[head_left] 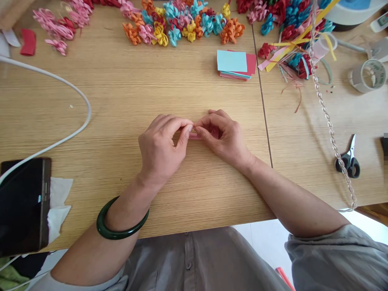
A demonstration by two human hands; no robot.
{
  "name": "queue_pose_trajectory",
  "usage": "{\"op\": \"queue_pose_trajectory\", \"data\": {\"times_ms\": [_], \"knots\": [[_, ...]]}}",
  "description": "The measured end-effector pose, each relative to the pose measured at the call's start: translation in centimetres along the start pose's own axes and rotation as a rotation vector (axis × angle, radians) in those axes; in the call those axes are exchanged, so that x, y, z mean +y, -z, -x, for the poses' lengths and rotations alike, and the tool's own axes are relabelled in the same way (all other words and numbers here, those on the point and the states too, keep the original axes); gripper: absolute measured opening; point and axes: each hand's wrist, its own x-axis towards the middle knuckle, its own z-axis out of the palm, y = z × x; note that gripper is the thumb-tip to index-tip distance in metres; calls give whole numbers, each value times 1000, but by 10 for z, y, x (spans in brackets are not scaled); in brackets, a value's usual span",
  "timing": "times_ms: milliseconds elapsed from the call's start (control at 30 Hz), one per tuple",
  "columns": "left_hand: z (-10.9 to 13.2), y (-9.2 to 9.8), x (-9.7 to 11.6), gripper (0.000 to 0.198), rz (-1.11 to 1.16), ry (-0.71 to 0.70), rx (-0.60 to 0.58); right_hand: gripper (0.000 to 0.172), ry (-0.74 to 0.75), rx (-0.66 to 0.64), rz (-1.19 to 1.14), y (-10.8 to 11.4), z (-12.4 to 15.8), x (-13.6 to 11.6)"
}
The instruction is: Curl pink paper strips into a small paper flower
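Both hands meet over the middle of the table (136,89), fingertips nearly touching. My left hand (165,139) is closed, thumb and forefinger pinched together. My right hand (222,135) pinches in the same way, right beside it. A narrow pink paper strip (195,136) shows between and below the fingertips; its right part is hidden behind my right hand. A stack of small blue and red paper pieces (232,61) lies beyond my right hand. Farther back sits a row of curled paper flowers (182,24) in orange, yellow, blue and pink.
Scissors (350,159) lie at the right, near a twisted cord (325,109). A tape roll (369,76) and loose paper strips (291,48) are at the back right. On the left are a white cable (81,95), a dark tablet (24,204) and white tissue (59,202).
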Motion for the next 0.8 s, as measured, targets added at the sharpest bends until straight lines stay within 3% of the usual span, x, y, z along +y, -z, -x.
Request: {"op": "queue_pose_trajectory", "data": {"times_ms": [267,533,800], "knots": [[-7,8,-1,15,348,303,-68,12,-43,38,0,3,-2,-4],[-6,6,-1,9,287,218,-96,9,-33,16,25,2,-1,-2],[-6,7,-2,9,271,232,-81,7,30,3,53,2,-2,1]]}}
